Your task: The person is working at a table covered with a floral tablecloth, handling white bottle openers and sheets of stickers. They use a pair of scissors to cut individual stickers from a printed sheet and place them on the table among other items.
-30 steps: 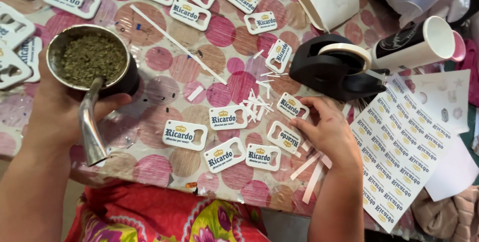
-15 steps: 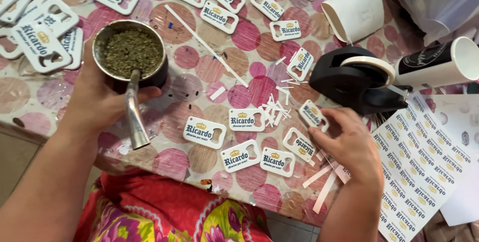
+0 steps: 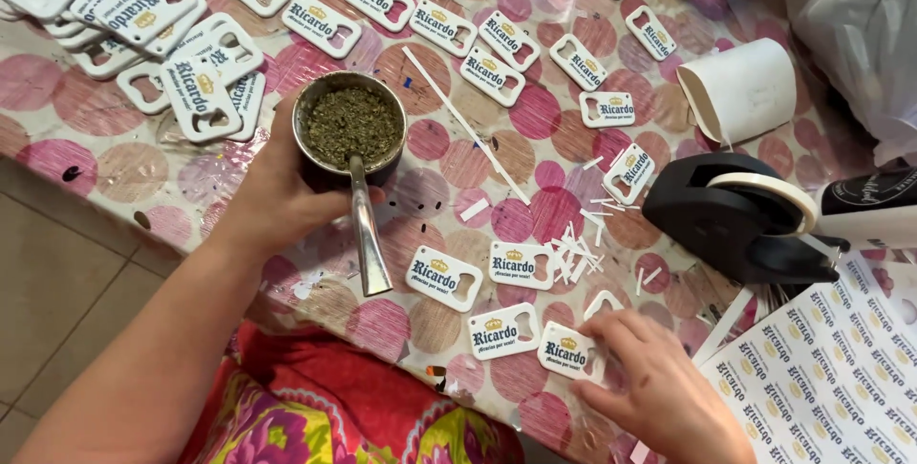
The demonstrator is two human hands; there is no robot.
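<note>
The counter [image 3: 57,163] wears a pink-dotted cloth. At ten o'clock, the left hand [image 3: 272,196] wraps closed around a metal cup [image 3: 349,129] of green herb with its straw [image 3: 366,230]. At five o'clock, the right hand [image 3: 659,388] pinches a white opener tag [image 3: 565,349] lying under its fingertips.

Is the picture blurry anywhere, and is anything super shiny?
Head view: mostly sharp, with soft, even light and faint shadows. The metal straw in the cup that the left hand holds glints. The right hand looks slightly soft, and the plastic bag is bright, almost washed out.
</note>
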